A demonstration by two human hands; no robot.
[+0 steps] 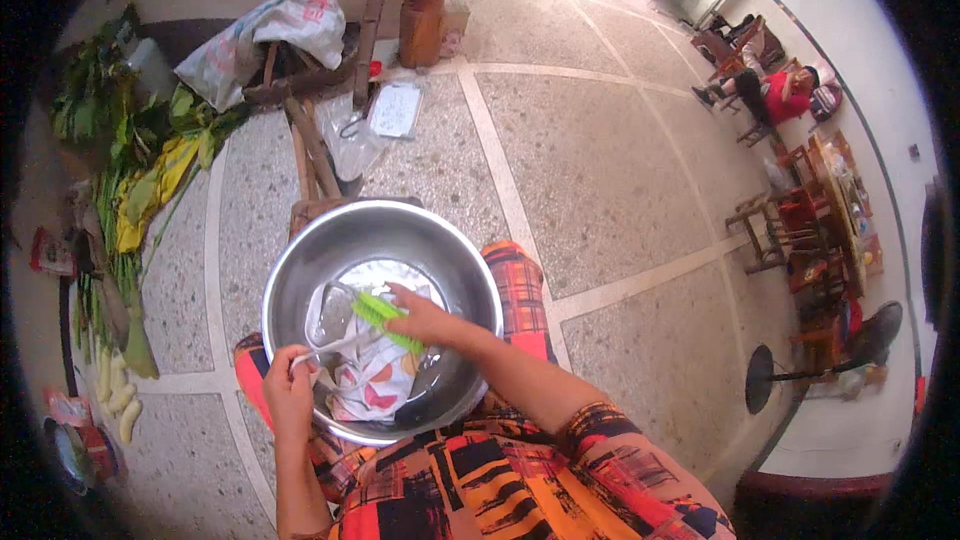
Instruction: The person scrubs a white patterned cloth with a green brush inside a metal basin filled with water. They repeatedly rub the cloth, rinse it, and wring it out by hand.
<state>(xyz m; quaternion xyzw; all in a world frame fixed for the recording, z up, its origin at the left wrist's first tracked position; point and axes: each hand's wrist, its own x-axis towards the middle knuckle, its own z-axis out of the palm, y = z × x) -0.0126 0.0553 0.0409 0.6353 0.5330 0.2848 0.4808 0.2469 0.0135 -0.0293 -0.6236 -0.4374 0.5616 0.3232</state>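
Observation:
A wide stainless steel basin (pixel 382 211) stands between my knees. In its bottom lies a wet white cloth (pixel 375 382) with a printed pattern, and a little water shines around it. My left hand (pixel 291 382) pinches a strap-like white strip of that cloth at the basin's left rim. Inside the basin my right hand (pixel 420 319) grips a bright green scrubbing brush (pixel 375 307), which rests over the cloth. My right fingers partly cover the brush, so whether its bristles touch the cloth cannot be told.
Leafy green stalks (pixel 112 240) and a white woven sack (pixel 277 37) lie to the left. Wooden poles (pixel 315 150) and a clear plastic bag (pixel 352 142) are beyond the basin. At right are a seated person (pixel 784 94), wooden chairs (pixel 795 217) and a pedestal fan (pixel 877 334).

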